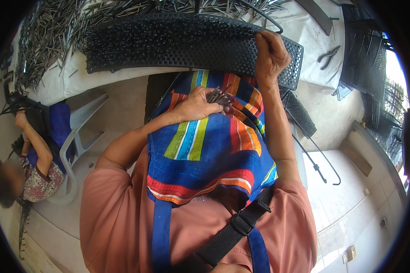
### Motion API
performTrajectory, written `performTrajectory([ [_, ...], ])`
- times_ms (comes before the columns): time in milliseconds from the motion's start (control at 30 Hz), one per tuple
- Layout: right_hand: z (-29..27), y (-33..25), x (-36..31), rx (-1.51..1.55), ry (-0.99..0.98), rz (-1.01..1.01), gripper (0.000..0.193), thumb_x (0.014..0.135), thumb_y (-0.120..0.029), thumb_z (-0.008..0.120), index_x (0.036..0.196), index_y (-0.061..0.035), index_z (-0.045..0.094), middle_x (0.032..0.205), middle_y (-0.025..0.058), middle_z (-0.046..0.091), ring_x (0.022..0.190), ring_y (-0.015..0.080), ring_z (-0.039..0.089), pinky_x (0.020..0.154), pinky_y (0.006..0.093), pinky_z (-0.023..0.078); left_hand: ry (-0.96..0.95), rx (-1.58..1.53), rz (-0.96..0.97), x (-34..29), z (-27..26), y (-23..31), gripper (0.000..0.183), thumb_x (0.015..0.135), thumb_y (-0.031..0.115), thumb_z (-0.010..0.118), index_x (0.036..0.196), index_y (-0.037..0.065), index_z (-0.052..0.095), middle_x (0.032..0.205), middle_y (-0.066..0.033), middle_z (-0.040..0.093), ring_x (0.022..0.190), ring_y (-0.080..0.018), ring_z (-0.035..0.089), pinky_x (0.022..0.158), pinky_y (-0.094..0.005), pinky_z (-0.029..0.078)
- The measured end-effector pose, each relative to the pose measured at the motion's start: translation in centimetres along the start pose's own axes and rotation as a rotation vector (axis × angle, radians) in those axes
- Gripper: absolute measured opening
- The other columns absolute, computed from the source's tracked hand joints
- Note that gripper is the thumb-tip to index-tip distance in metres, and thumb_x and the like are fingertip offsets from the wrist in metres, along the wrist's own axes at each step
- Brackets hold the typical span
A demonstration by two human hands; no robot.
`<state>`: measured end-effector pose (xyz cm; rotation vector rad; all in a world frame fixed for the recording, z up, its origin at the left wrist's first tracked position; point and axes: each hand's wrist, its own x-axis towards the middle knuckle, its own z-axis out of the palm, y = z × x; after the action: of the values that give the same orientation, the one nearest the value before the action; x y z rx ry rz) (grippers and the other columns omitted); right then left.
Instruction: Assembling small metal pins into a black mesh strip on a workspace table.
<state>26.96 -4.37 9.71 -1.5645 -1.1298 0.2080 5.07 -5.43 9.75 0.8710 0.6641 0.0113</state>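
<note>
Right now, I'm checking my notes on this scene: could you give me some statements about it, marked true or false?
1. The left hand holds a bunch of thin rods. True.
2. The right hand is at the right part of the black panel. True.
3. The pliers are in the left hand. False: they lie on the table, right of the panel.
4. The apron is plain blue. False: it has coloured stripes.
5. Another person is at the picture's left. True.
</note>
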Motion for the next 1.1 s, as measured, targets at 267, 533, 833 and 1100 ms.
performTrajectory([
  [267,0.1,0.5,-1.0,-0.080,0.037,0.000,0.007,0.079,0.002,0.067,0.085,0.0012,0.066,0.071,0.0061,0.062,0.065,0.0100,0.057,0.062,0.0224,0.045,0.153,-0.126,0.009,-0.4,-0.2,1.0,0.013,0.084,-0.003,0.055,0.095,-0.003,0.063,0.084,-0.0121,0.068,0.073,-0.0167,0.066,0.065,-0.0285,0.054],
  [533,0.4,0.7,-1.0,-0.092,0.107,0.080,0.005,0.080,0.000,0.068,0.085,0.0001,0.068,0.070,0.0056,0.063,0.065,0.0068,0.056,0.061,0.0215,0.045,0.333,-0.282,-0.058,0.1,-0.2,1.7,0.009,0.083,0.002,0.060,0.092,0.000,0.064,0.085,-0.0130,0.069,0.073,-0.0174,0.067,0.059,-0.0277,0.053],
  [833,1.0,0.6,-1.5,-0.062,0.171,0.136,0.006,0.080,-0.001,0.068,0.086,-0.0001,0.068,0.072,0.0026,0.065,0.066,0.0044,0.056,0.061,0.0202,0.046,0.334,-0.430,-0.100,0.6,-0.5,1.4,0.016,0.083,0.002,0.062,0.099,0.000,0.062,0.087,-0.0145,0.068,0.071,-0.0191,0.065,0.057,-0.0274,0.051],
  [1100,0.9,0.3,-1.1,-0.201,0.134,0.011,0.006,0.078,0.000,0.069,0.084,-0.0006,0.068,0.072,0.0084,0.065,0.064,0.0106,0.061,0.061,0.0222,0.048,0.351,-0.416,-0.098,0.9,-0.4,1.4,0.015,0.083,0.003,0.061,0.097,0.000,0.062,0.086,-0.0149,0.068,0.071,-0.0196,0.065,0.057,-0.0285,0.050],
])
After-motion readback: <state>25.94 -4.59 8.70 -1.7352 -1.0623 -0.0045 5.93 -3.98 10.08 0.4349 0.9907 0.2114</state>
